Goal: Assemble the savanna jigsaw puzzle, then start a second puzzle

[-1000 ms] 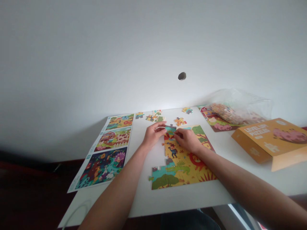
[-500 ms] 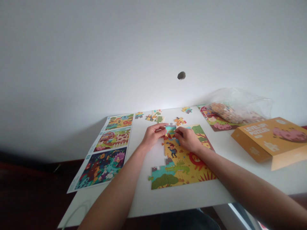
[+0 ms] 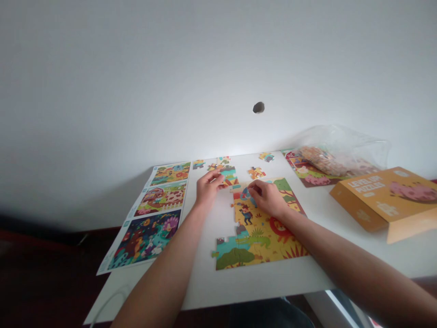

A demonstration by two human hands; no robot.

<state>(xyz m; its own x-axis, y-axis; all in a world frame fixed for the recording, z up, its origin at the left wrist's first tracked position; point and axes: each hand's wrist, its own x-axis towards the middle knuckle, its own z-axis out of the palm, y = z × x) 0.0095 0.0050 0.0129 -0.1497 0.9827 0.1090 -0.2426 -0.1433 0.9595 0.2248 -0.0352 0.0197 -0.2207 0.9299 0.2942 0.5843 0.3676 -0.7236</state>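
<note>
My left hand [image 3: 207,186] pinches a jigsaw piece [image 3: 230,176] with teal, green and orange on it, just off the upper left corner of the partly joined jigsaw puzzle [image 3: 262,228]. Over the puzzle's top part, beside a blue elephant picture, rests my right hand [image 3: 268,197] with its fingertips pressed together. Whether anything is between those fingertips is hidden. A lion, a crocodile and a figure in a hat show on the joined part, whose left side has a stepped edge.
Loose pieces lie toward the wall, among them an orange piece [image 3: 256,172] and a yellow-grey one [image 3: 266,156]. A picture sheet [image 3: 139,218] is at left. On the right are a clear bag of pieces [image 3: 324,159], a farm picture [image 3: 309,177] and an orange puzzle box [image 3: 375,196].
My left hand has moved left and slightly up with the jigsaw piece, away from my right hand. The elephant picture is now uncovered; my right hand has barely moved.
</note>
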